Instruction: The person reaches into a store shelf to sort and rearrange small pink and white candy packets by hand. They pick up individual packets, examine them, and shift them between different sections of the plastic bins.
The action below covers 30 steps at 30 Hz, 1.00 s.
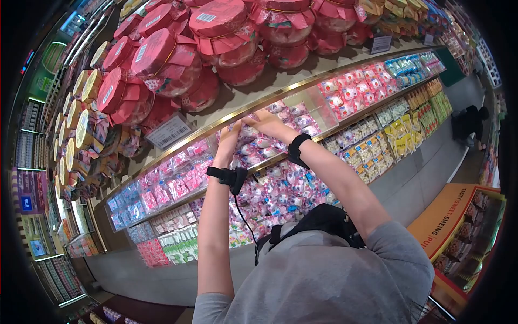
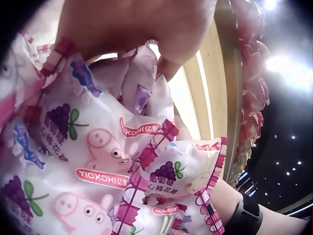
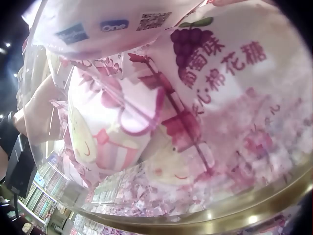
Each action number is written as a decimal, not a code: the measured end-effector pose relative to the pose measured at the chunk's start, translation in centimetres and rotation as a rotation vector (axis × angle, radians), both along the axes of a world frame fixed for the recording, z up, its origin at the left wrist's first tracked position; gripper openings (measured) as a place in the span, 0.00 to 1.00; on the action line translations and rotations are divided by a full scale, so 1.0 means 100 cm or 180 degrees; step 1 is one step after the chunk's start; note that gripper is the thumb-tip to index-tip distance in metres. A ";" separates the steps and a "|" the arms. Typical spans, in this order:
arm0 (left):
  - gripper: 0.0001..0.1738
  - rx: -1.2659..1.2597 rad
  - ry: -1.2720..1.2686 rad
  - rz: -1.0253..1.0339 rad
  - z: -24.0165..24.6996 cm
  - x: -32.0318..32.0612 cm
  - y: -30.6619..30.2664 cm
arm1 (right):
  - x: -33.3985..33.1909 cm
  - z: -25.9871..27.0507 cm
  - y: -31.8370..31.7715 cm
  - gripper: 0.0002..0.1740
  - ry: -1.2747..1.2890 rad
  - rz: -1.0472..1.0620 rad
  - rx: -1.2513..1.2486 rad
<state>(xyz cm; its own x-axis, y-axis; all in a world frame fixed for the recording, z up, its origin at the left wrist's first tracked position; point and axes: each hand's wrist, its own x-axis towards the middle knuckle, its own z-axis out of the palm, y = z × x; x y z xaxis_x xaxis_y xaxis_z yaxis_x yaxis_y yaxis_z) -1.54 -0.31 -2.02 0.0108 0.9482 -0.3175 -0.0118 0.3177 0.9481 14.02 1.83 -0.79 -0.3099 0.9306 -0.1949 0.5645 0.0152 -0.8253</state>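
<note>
Both hands reach into a shelf bin of white and purple candy packets (image 1: 253,148) printed with grapes and a pink pig. My left hand (image 1: 231,135) is at the bin's left side, up by the brass-coloured edge. In the left wrist view, the left hand (image 2: 137,29) lies over the tops of several packets (image 2: 98,147), its fingertips hidden behind them. The right hand (image 1: 270,125) comes in from the right, fingers pointing left among the packets. Large packets (image 3: 210,88) fill the right wrist view behind a clear bin wall (image 3: 44,147). I cannot tell whether either hand grips a packet.
Red-topped jars (image 1: 156,59) stand in rows above the bin, with a price sign (image 1: 170,131) below them. Pink packets (image 1: 172,178) and red-printed packets (image 1: 353,92) fill neighbouring bins. An orange display box (image 1: 448,221) stands at right, and a person in dark clothes (image 1: 468,127) is farther off.
</note>
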 end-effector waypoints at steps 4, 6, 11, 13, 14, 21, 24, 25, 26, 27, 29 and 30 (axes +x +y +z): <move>0.18 -0.0205 -0.0139 -0.0011 0.011 0.002 -0.002 | -0.003 0.003 -0.001 0.30 -0.0037 0.0022 0.0100; 0.17 -0.0245 -0.0432 0.0049 0.016 0.003 -0.004 | -0.007 0.004 -0.002 0.28 -0.0232 -0.0075 0.0279; 0.16 -0.0088 -0.0170 0.0501 0.017 0.009 -0.010 | -0.008 0.016 -0.011 0.25 -0.0102 -0.0456 0.0547; 0.15 -0.0084 -0.0195 0.0671 0.023 0.012 -0.016 | -0.008 0.018 -0.016 0.25 -0.0003 -0.0404 0.0492; 0.14 0.0062 -0.0275 0.0731 0.026 0.013 -0.018 | -0.011 0.019 -0.018 0.25 0.0140 -0.0552 0.0549; 0.14 0.0407 -0.0901 0.1045 0.044 0.024 -0.041 | -0.013 0.035 -0.038 0.24 0.0296 -0.0687 0.0922; 0.30 0.0185 -0.0929 0.1082 0.051 0.023 -0.052 | -0.011 0.049 -0.050 0.24 0.0351 -0.0605 0.0726; 0.30 0.0183 -0.0932 0.1083 0.055 0.024 -0.056 | -0.012 0.050 -0.053 0.24 0.0349 -0.0603 0.0725; 0.32 0.0251 -0.0912 0.1072 0.058 0.024 -0.060 | -0.013 0.051 -0.057 0.23 0.0553 -0.0623 0.0836; 0.33 0.0316 -0.0890 0.1063 0.060 0.025 -0.064 | -0.015 0.051 -0.062 0.23 0.0759 -0.0639 0.0942; 0.33 0.0262 -0.0950 0.1144 0.057 0.025 -0.075 | -0.017 0.043 -0.071 0.21 0.0722 -0.0671 0.1180; 0.32 0.0215 -0.1007 0.1205 0.058 0.026 -0.080 | -0.018 0.040 -0.075 0.18 0.0689 -0.0720 0.1429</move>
